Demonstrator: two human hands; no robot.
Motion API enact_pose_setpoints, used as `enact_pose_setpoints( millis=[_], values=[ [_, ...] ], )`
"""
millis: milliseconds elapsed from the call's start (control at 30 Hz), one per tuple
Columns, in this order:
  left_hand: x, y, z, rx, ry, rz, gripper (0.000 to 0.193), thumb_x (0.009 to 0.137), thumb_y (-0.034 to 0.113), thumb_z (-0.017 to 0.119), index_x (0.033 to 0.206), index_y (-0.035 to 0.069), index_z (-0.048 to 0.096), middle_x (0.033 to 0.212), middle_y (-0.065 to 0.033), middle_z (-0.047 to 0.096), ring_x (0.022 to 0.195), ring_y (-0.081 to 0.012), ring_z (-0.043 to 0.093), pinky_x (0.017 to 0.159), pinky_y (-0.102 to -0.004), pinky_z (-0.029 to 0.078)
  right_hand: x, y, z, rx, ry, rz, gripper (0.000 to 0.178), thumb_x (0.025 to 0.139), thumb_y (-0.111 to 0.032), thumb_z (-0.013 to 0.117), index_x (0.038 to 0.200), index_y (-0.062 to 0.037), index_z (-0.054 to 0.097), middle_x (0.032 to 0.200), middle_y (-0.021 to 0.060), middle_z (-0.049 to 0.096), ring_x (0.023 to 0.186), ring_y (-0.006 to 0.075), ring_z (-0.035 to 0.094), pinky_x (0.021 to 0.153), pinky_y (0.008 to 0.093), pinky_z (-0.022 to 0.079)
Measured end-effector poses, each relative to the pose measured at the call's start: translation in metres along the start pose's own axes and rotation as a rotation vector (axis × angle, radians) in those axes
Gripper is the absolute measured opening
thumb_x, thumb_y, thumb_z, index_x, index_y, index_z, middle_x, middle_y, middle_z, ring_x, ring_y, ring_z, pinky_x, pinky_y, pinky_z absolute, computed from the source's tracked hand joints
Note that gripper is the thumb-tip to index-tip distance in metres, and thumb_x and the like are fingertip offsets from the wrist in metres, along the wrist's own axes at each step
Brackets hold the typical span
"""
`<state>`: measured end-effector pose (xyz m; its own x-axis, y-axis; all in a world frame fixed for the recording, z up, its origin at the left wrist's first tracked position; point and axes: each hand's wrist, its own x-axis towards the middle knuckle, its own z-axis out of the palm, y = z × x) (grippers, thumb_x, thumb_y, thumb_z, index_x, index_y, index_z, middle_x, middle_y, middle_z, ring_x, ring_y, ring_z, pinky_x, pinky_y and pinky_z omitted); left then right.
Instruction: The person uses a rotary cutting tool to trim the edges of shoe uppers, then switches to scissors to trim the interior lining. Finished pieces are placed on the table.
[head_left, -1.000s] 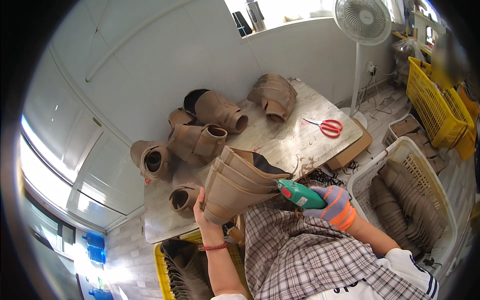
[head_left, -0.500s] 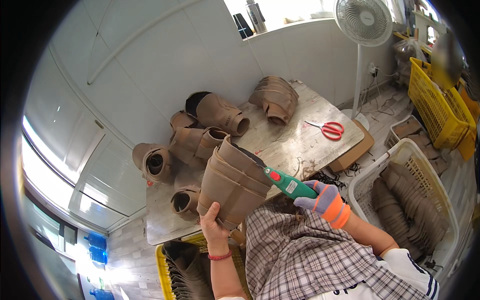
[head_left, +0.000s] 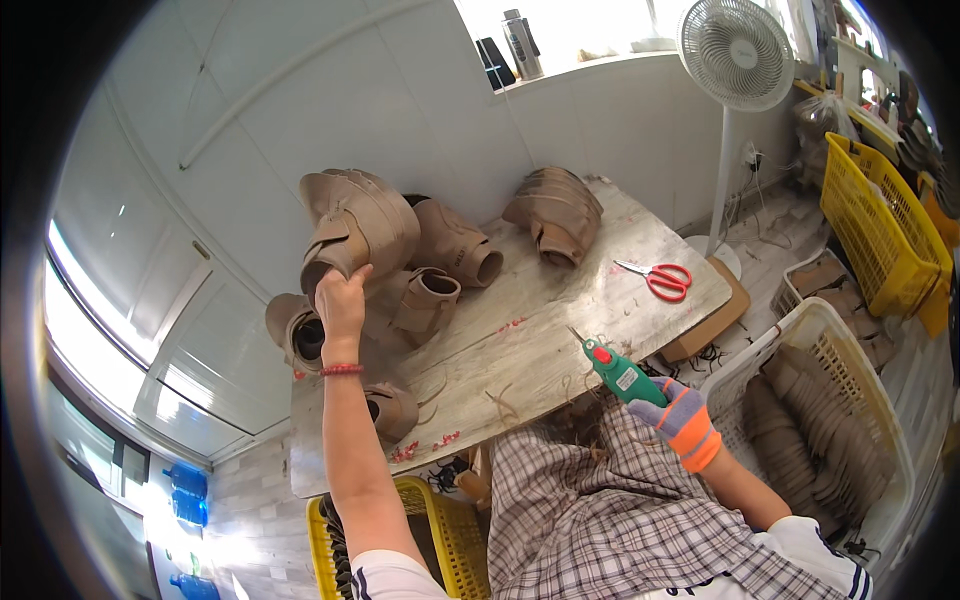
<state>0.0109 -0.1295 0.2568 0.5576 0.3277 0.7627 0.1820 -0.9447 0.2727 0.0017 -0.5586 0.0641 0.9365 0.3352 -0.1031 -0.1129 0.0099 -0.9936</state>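
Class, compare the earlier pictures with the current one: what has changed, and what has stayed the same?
The left hand has carried the brown bundle forward and left, to the pile by the wall. The green tool has shifted slightly right, its tip now clear of the bundle. The right hand still holds it. The red-handled scissors stayed on the table.

Daylight pours through an overexposed window (head_left: 600,35) at one o'clock; glare whitens the floor (head_left: 240,545) between seven and eight o'clock. Fisheye distortion bows straight lines, the corners falling black.
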Motion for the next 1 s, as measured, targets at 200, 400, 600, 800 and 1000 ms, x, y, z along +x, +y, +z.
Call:
enact_pose_setpoints(
  millis=[200,400,600,800,1000],
  values=[
    [-0.061,0.016,0.017,-0.945,0.105,-0.225,0.031,0.085,0.010,0.071,0.109,-0.009,0.063,0.105,-0.0109,0.067,0.095,-0.0201,0.061,0.089,-0.0318,0.045,-0.002,-0.010,-0.007,-0.106,0.015,-0.025,0.058,0.076,-0.028,0.084,0.118,0.0029,0.059,0.094,0.0062,0.068,0.078,0.0084,0.062,0.068,0.0230,0.052],
    [-0.173,0.057,0.019,-1.565,-0.067,-0.538,0.044,0.088,0.007,0.068,0.129,-0.002,0.055,0.124,-0.0094,0.062,0.113,-0.0207,0.058,0.099,-0.0343,0.044,-0.001,-0.037,0.007,-0.124,-0.068,-0.083,0.062,0.072,-0.030,0.087,0.117,0.0033,0.060,0.091,0.0063,0.069,0.076,0.0085,0.062,0.068,0.0232,0.053],
    [-0.214,0.091,0.025,-1.715,-0.208,-0.682,0.045,0.087,0.006,0.069,0.129,-0.001,0.055,0.123,-0.0094,0.062,0.112,-0.0209,0.059,0.098,-0.0355,0.046,-0.011,-0.025,0.009,0.029,-0.091,-0.108,0.060,0.073,-0.025,0.087,0.118,0.0028,0.059,0.085,0.0041,0.067,0.069,0.0056,0.059,0.061,0.0210,0.049],
    [-0.240,0.094,0.038,-1.431,-0.290,-0.503,0.043,0.085,0.003,0.071,0.125,-0.002,0.057,0.118,-0.0076,0.064,0.107,-0.0180,0.059,0.093,-0.0322,0.047,-0.020,-0.028,0.003,0.095,-0.063,0.005,0.060,0.074,-0.024,0.086,0.119,0.0026,0.057,0.085,0.0028,0.066,0.069,0.0055,0.058,0.060,0.0213,0.048],
    [-0.253,0.107,0.029,-0.993,-0.372,-0.235,0.021,0.083,0.002,0.072,0.102,-0.004,0.068,0.097,-0.0105,0.071,0.089,-0.0210,0.066,0.080,-0.0326,0.050,-0.014,-0.029,-0.003,0.054,-0.042,0.026,0.050,0.077,-0.026,0.084,0.112,0.0013,0.062,0.085,0.0012,0.066,0.070,0.0052,0.058,0.062,0.0203,0.048]
  ],
)
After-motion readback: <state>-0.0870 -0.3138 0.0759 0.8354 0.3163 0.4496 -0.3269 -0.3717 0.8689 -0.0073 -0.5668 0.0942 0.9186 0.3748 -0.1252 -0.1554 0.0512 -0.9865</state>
